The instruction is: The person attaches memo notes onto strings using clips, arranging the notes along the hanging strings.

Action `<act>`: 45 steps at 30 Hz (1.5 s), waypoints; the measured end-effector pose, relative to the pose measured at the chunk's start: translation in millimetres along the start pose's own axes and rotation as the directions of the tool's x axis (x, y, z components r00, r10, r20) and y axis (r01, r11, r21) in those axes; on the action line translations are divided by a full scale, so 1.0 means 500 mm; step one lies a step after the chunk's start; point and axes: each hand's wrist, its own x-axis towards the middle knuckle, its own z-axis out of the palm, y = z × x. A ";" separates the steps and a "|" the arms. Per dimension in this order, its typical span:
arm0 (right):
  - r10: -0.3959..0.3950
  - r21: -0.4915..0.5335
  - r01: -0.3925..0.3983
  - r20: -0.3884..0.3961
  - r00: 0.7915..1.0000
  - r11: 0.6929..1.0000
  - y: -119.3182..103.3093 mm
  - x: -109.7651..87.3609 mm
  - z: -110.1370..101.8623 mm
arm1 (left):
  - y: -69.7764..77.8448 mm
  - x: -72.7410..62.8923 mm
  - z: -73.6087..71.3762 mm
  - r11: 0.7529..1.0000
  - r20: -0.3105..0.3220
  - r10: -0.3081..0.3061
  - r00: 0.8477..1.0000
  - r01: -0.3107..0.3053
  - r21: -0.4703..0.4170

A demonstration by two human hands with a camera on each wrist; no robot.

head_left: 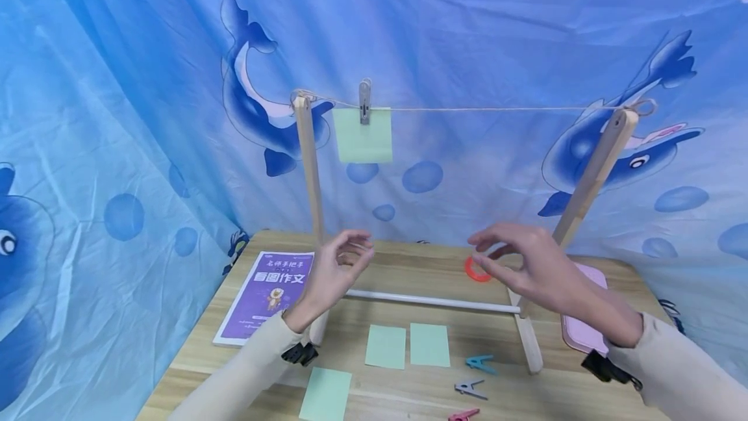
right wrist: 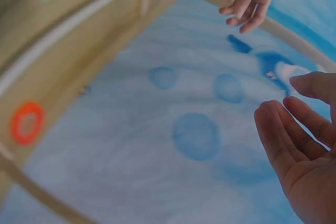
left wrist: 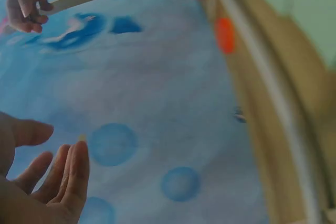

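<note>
My left hand (head_left: 340, 269) hovers near the left post with fingers loosely bent and nothing held. Across from it, my right hand (head_left: 528, 265) hangs in the air by the right post, thumb apart from the fingers. Both wrist views show bare, relaxed fingers. Behind and above them a string (head_left: 491, 109) runs between the two wooden posts. A grey clothespin (head_left: 365, 101) clips a green paper square (head_left: 363, 138) to the string near its left end. On the table lie several more green squares (head_left: 386, 347), beside a teal clothespin (head_left: 481, 364), a grey one (head_left: 470, 388) and a pink one (head_left: 464, 415).
A purple book (head_left: 274, 291) lies left of the left post (head_left: 310, 167). A white bar (head_left: 432, 301) joins the posts low down. An orange-red ring (head_left: 476, 270) sits behind it. A pink case (head_left: 584, 317) lies beyond the right post (head_left: 596, 167). A blue curtain (head_left: 467, 31) hangs behind.
</note>
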 end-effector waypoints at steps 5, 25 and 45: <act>0.136 0.032 -0.137 0.052 0.989 0.990 0.036 -0.067 0.024 | -0.037 -0.044 0.001 0.989 0.142 -0.055 0.988 0.035 0.141; 0.271 0.177 -0.297 0.158 0.949 0.938 0.127 -0.226 0.168 | -0.122 -0.141 0.023 0.946 0.463 -0.164 0.871 0.005 0.325; 0.245 0.160 -0.306 0.316 0.917 0.938 0.150 -0.298 0.238 | -0.150 -0.160 0.042 0.894 0.505 -0.206 0.838 -0.048 0.445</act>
